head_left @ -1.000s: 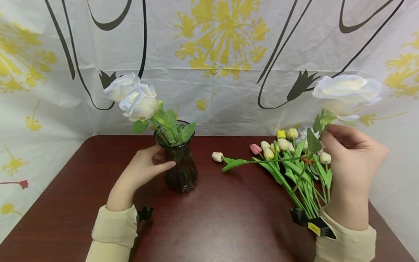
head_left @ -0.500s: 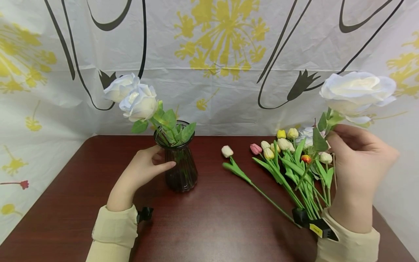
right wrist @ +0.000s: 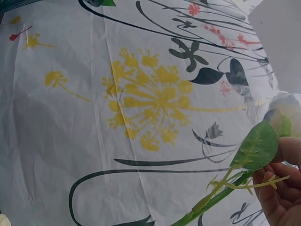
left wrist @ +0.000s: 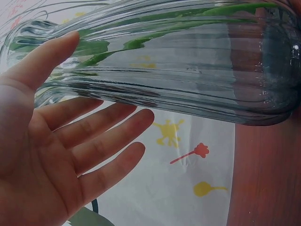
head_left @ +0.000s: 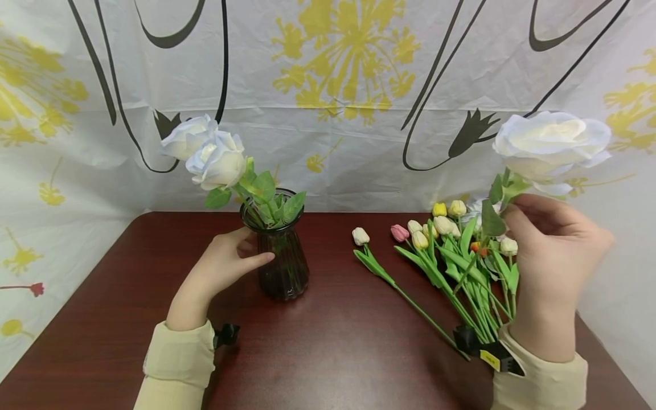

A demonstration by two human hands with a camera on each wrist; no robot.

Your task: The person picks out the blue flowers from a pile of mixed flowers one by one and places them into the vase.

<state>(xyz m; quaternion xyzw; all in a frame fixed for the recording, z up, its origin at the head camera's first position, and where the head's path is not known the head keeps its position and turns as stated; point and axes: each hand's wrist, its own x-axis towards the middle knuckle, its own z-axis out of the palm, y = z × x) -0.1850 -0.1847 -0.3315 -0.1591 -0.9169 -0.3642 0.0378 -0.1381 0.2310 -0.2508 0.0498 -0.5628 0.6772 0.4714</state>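
A dark, ribbed glass vase (head_left: 283, 270) stands upright on the table, left of centre. Two white roses (head_left: 217, 159) lean out of it to the left above green leaves. My left hand (head_left: 219, 265) holds the vase (left wrist: 188, 70) near its neck, the thumb at the front and the fingers round the far side. On the right, my right hand (head_left: 558, 262) pinches a single white rose (head_left: 553, 145) by its stem, just under the bloom. A green leaf (right wrist: 256, 146) hangs beside the pinching fingers in the right wrist view, with the stem slanting down to the left.
Beneath the raised rose lies a pile of tulips (head_left: 474, 273), pink, yellow, white and orange, partly hidden by my right hand. One white tulip (head_left: 392, 282) lies apart on the dark red table (head_left: 338, 359). A patterned white cloth (head_left: 348, 171) hangs behind.
The loose white tulip has swung from lying across the pile to lying diagonally on the table. My right hand with the rose shifted right, then slightly back left. The left hand stays on the vase.
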